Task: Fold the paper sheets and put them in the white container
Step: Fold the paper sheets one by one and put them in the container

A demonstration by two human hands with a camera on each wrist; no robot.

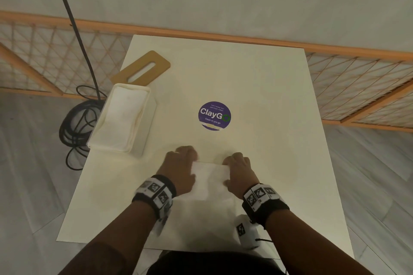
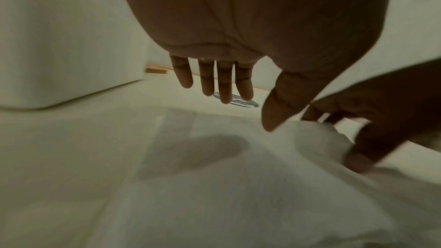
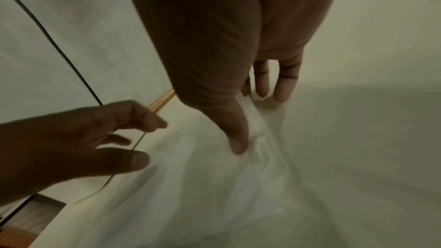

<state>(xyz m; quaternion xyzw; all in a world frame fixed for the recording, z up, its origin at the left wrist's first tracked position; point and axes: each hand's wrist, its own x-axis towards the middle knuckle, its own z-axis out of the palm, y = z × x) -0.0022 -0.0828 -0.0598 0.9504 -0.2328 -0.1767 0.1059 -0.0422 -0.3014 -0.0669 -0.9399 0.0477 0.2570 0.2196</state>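
The paper sheet (image 1: 210,177) is spread on the surface (image 1: 257,96) between both hands. Its right edge is pinched by the right hand (image 1: 240,171), grip clamped on it; the left hand (image 1: 178,168) is held over its left edge, grip apart. The white container (image 1: 121,118) is seen well to the left.

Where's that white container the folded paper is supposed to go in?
In the head view, the white container sits at the table's left edge, just below the tan slotted lid, left of the purple sticker.

head: high, looking down at table (image 1: 257,87) | wrists: close, along fingers | shared: paper sheet (image 1: 211,177)
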